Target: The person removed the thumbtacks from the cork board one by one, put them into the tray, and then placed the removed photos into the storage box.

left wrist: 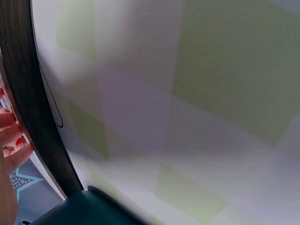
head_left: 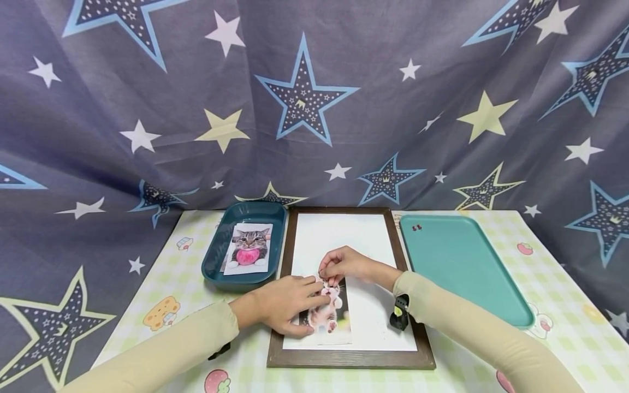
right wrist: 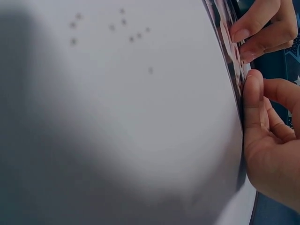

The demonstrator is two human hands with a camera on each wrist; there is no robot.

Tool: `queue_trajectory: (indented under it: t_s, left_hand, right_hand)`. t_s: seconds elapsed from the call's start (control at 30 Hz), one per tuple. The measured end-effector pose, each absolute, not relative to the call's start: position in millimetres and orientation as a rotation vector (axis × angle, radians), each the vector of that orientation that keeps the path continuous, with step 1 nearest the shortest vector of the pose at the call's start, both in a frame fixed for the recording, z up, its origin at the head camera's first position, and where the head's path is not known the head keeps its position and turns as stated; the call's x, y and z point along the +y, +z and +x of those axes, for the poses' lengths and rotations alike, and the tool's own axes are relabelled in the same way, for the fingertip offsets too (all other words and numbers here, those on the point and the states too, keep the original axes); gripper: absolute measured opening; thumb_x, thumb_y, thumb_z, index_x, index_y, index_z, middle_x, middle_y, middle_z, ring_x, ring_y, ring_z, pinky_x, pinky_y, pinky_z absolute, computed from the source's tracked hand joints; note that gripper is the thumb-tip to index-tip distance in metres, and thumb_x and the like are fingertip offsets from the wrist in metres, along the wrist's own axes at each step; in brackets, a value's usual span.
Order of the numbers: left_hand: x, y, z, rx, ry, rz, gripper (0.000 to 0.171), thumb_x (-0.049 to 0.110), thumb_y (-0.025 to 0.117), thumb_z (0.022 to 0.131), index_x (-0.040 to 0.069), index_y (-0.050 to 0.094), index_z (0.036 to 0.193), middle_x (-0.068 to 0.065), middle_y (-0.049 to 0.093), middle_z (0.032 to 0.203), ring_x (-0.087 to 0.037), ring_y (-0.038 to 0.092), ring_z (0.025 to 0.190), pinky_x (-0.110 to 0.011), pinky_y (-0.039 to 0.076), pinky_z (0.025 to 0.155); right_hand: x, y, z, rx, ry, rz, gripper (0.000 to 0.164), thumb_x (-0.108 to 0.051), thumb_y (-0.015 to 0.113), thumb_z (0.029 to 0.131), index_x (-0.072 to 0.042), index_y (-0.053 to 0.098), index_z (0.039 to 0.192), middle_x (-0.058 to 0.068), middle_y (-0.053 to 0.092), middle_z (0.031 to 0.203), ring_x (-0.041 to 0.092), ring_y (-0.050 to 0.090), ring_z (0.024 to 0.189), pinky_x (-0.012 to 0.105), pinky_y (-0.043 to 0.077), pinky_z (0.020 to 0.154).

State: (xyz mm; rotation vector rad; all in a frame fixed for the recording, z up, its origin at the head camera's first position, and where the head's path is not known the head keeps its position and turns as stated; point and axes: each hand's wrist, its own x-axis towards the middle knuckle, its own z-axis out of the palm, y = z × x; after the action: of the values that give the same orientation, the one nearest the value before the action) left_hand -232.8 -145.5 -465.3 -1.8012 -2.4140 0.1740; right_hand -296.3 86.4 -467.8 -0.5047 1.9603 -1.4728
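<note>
A photo [head_left: 338, 327] of a kitten lies upright on the white board [head_left: 375, 327] inside a brown wooden frame. My left hand [head_left: 290, 303] rests across the photo's left part, fingers stretched out and pressing it down. At the photo's top edge, my right hand [head_left: 346, 265] pinches with thumb and fingertips. A small red pushpin [left wrist: 19, 140] shows among the fingers in the left wrist view; it is mostly hidden. In the right wrist view the right thumb [right wrist: 253, 96] presses at the photo's edge, close beside the left fingertips [right wrist: 240, 35].
On the left, a dark teal bin [head_left: 211, 262] holds photos, the top one a cat with a pink heart [head_left: 251, 245]. A green tray [head_left: 462, 262] on the right carries red pushpins [head_left: 416, 227]. A starred curtain [head_left: 304, 164] hangs behind the checked tablecloth [head_left: 182, 273].
</note>
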Motion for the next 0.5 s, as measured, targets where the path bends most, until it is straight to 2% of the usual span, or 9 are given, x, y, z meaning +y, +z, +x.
queue_trajectory:
  t_s: [0.3, 0.5]
  left_hand:
    - [-144.2, -466.5, -233.6, -2.374, 0.179, -1.803, 0.066, 0.063, 0.052, 0.094, 0.021, 0.052, 0.146, -0.001, 0.058, 0.131, -0.014, 0.057, 0.113, -0.032, 0.054, 0.096]
    - [-144.1, -465.6, -234.1, -2.357, 0.188, -1.807, 0.066, 0.063, 0.053, 0.094, 0.022, 0.052, 0.145, 0.0, 0.058, 0.128, -0.014, 0.056, 0.11, -0.032, 0.055, 0.092]
  right_hand:
    - [88.3, -471.8, -296.4, 1.953, -1.483, -0.537, 0.018, -0.001, 0.065, 0.092, 0.013, 0.065, 0.104, -0.002, 0.068, 0.076, 0.005, 0.064, 0.063, 0.018, 0.056, 0.062]
    - [88.0, -470.1, -296.1, 1.952, -1.485, -0.538, 0.016, 0.0, 0.064, 0.092, 0.012, 0.065, 0.103, -0.002, 0.068, 0.075, 0.005, 0.064, 0.063, 0.019, 0.055, 0.061]
